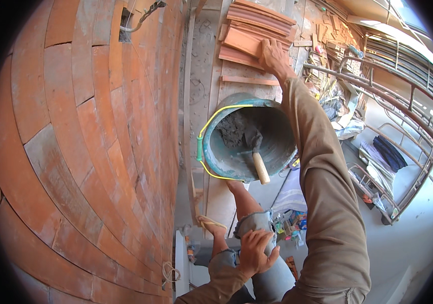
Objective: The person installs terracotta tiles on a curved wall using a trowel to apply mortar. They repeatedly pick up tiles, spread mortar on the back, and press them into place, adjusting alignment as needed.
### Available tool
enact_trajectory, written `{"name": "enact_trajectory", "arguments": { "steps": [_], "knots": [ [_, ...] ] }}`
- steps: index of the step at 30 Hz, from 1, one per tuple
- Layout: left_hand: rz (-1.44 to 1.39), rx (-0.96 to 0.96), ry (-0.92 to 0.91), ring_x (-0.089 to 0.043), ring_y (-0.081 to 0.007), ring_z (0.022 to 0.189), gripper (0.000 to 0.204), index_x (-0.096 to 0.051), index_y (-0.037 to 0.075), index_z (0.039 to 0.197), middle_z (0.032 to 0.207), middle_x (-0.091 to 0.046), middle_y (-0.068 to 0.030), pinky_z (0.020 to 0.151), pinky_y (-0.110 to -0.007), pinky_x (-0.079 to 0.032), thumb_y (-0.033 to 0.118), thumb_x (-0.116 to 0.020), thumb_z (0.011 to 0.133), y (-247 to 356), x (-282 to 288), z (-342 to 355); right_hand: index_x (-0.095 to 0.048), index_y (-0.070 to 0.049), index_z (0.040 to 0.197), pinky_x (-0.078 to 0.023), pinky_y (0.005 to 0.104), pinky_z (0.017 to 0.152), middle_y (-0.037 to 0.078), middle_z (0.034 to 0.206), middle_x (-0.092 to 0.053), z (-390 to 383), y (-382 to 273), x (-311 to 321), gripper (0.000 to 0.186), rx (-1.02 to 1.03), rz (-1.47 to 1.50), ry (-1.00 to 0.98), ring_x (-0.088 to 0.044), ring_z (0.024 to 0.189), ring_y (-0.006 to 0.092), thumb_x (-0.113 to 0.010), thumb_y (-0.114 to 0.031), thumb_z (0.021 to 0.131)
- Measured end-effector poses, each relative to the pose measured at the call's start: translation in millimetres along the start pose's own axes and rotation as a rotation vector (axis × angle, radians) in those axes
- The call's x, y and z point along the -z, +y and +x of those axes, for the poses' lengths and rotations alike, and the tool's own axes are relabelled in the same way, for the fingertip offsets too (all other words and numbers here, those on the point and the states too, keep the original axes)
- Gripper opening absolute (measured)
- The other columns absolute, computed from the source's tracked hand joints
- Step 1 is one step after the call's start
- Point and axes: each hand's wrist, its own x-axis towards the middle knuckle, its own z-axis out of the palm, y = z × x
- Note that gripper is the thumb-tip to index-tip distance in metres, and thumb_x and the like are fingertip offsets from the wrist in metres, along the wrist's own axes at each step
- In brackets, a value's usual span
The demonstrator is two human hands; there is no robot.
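Note:
My right hand (275,58) reaches far forward, its fingers closed over the right end of a flat orange clay brick (241,41). That brick lies tilted on top of a stack of similar ridged bricks (262,17). Lower down, my left hand (257,253) rests on my knee, its fingers laid over it and holding nothing. Between the two stands a bucket (277,152) with a yellow wire handle and green grip. Grey mortar (231,130) clings inside it. A trowel (260,167) leans in the bucket, wooden handle toward me, its blade partly in shadow.
A brick wall (74,142) fills the left side. The bucket and bricks are on a narrow plank platform (211,66). To the right are metal scaffold frames (404,109), and broken bricks (335,45) and clutter lie below. A sandalled foot (211,224) shows beneath the bucket.

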Motion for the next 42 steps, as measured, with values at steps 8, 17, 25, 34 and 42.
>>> {"name": "enact_trajectory", "arguments": {
  "steps": [8,17,25,34,42],
  "knots": [
    [0.001,0.02,0.005,-0.06,-0.0299,0.115,0.041,-0.068,0.005,0.114,0.114,-0.068,-0.0121,0.106,-0.047,-0.038,0.031,-0.071,0.083,1.4,-0.4,-1.7,-0.057,-0.013,0.117,-0.044,0.0583,0.09,0.009,0.121,-0.06,-57.4,-12.0,12.3,0.025,0.237,-0.016,-0.089,-0.058,0.12,0.0293,-0.055,-0.016,0.092],
    [0.002,-0.002,-0.001,-0.061,-0.0297,0.115,0.042,-0.067,0.004,0.114,0.113,-0.069,-0.011,0.105,-0.047,-0.038,0.032,-0.071,0.082,1.3,4.4,4.7,-0.058,0.001,0.107,-0.051,0.0508,0.087,0.03,0.108,-0.064,-4.3,4.1,-12.0,0.03,-0.038,0.118,0.114,-0.064,0.101,0.0463,-0.061,-0.025,0.091],
    [-0.015,-0.006,0.029,-0.061,-0.0308,0.114,0.041,-0.067,0.003,0.112,0.112,-0.069,-0.0115,0.104,-0.046,-0.039,0.029,-0.071,0.081,1.3,8.8,4.0,-0.061,-0.006,0.109,-0.04,0.0659,0.096,0.018,0.114,-0.065,-14.2,12.8,-13.8,0.021,-0.023,0.09,-0.052,-0.063,0.112,0.0362,-0.054,-0.017,0.092],
    [0.016,-0.039,0.072,-0.061,-0.0336,0.109,0.04,-0.067,0.002,0.111,0.108,-0.068,-0.0145,0.101,-0.047,-0.041,0.028,-0.071,0.082,1.1,1.7,-11.1,-0.065,-0.013,0.1,-0.041,0.05,0.088,0.01,0.106,-0.058,-65.6,4.3,44.1,0.014,0.071,-0.029,0.184,-0.056,0.107,0.0311,-0.054,-0.015,0.092],
    [0.096,-0.018,0.006,-0.062,-0.0348,0.107,0.038,-0.07,0.001,0.109,0.109,-0.068,-0.0176,0.1,-0.044,-0.044,0.029,-0.072,0.083,-7.9,-17.2,-43.0,-0.065,-0.014,0.099,-0.038,0.0458,0.089,0.007,0.098,-0.054,-166.6,-21.7,185.2,0.016,0.371,0.139,0.604,-0.052,0.096,0.0285,-0.063,-0.009,0.084]
  ]
}}
